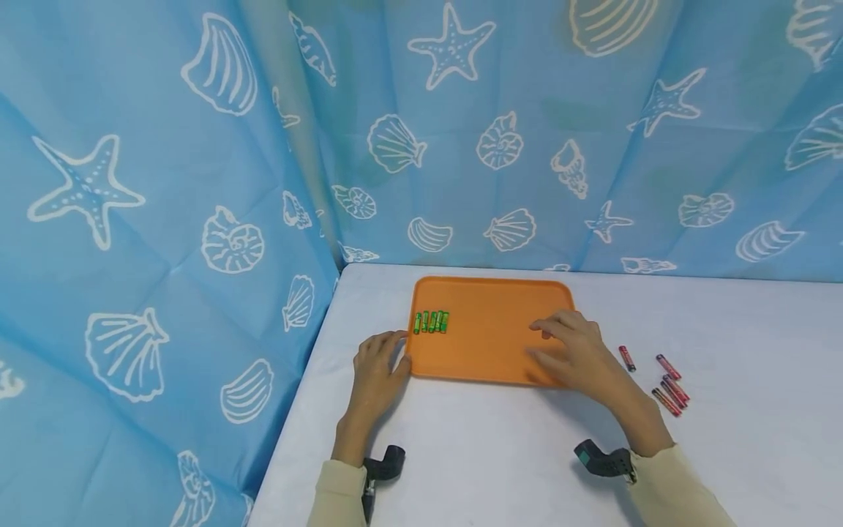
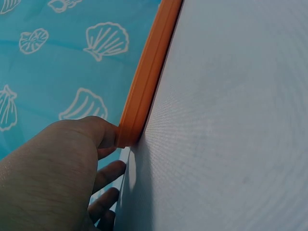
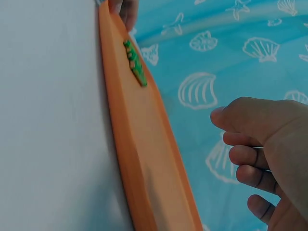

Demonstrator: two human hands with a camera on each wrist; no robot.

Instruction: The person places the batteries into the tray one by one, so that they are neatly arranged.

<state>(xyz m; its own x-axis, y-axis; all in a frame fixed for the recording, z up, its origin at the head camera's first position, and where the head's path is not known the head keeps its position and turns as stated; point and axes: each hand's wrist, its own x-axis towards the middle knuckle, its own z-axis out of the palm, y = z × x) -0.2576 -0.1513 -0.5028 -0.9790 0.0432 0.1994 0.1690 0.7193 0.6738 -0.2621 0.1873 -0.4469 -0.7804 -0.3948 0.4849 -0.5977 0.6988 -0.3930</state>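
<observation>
An orange tray [image 1: 490,366] lies flat on the white table. Several green batteries [image 1: 431,322] stand side by side in a row at its left end; they also show in the right wrist view as a green cluster [image 3: 134,62]. My left hand [image 1: 378,373] touches the tray's left edge, its thumb against the near corner [image 2: 129,132] in the left wrist view and the other fingers loosely extended beside it. Above the tray's right part hovers my right hand [image 1: 573,348], fingers relaxed and slightly bent, with nothing between thumb and fingertips [image 3: 243,156].
Several red batteries [image 1: 670,388] lie scattered on the table [image 1: 757,439] right of the tray, one [image 1: 627,359] nearer to it. A blue curtain [image 1: 461,183] with white shells and starfish hangs behind and to the left. Each wrist wears a black camera mount [image 1: 602,461].
</observation>
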